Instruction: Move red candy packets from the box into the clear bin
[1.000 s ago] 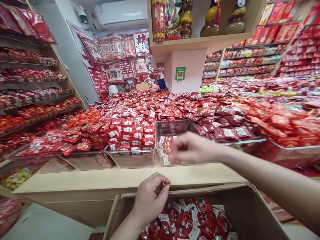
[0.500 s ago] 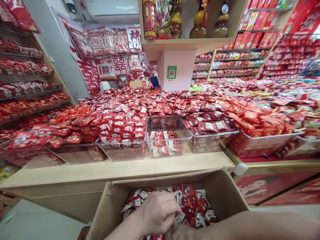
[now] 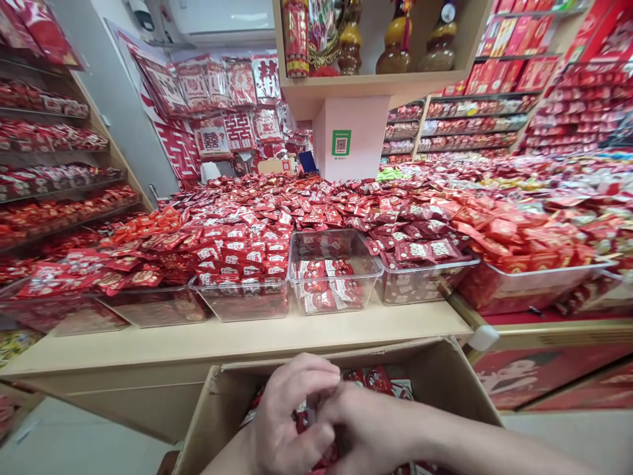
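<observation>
Inside the open cardboard box (image 3: 445, 376), my left hand (image 3: 289, 412) curls its fingers and thumb around small red-and-white packets (image 3: 324, 458). My right hand (image 3: 368, 422) reaches in from the other side, its fingers bent against the same packets and close to the left fingertips. Part of what they grip is hidden behind the fingers. More loose packets (image 3: 378, 379) lie beneath and behind the hands in the box. Just beyond the box, a clear plastic bin (image 3: 332, 284) holds a low layer of similar red-and-white packets.
Full clear bins flank the low one: red packets (image 3: 242, 264) to the left, dark red packets (image 3: 425, 247) to the right. A wooden counter ledge (image 3: 247, 340) runs between bins and box. A display shelf (image 3: 376, 84) overhangs the middle. Stocked racks (image 3: 54, 145) line the left.
My left hand has turned and spread around packets, rising slightly. My right hand has come up from the lower edge to meet it, and both now cover more of the box's contents.
</observation>
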`<action>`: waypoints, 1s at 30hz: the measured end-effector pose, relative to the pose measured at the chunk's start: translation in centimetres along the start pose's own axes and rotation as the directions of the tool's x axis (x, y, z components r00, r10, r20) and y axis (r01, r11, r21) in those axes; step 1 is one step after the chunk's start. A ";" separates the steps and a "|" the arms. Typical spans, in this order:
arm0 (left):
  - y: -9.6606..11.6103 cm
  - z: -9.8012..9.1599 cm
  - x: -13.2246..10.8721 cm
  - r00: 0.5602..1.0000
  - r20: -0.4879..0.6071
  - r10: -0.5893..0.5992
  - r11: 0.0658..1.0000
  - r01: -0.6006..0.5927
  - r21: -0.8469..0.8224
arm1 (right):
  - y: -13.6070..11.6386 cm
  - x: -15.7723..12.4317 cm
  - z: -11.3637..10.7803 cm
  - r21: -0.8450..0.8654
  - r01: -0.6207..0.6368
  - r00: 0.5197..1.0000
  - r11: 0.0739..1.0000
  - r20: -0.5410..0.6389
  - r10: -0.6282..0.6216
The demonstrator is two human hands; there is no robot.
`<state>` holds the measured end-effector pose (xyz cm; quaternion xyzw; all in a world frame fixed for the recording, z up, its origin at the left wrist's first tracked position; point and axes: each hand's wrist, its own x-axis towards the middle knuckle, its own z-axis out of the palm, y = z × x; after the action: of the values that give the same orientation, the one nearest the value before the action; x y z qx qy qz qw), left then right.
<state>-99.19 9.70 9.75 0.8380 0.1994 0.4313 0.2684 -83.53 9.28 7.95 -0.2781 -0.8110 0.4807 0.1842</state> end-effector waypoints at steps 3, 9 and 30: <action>0.4 0.3 -0.2 0.998 -0.047 -0.052 0.994 0.047 -0.096 | -2.3 -0.5 -2.3 0.408 -0.025 0.981 0.913 -0.167 0.101; 0.3 3.4 -0.7 0.992 0.049 -0.120 0.970 0.106 0.219 | -1.6 -0.1 -2.3 0.790 0.029 0.920 0.612 -0.261 0.292; 0.7 0.3 2.0 0.613 -0.276 -0.740 0.633 0.498 -0.593 | -1.6 -0.5 -4.7 0.533 -0.091 0.845 0.841 -0.405 0.348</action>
<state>-97.76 10.24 11.31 0.4808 0.4392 0.5399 0.5333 -80.93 11.55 11.54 -0.4275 -0.5486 0.6043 0.3887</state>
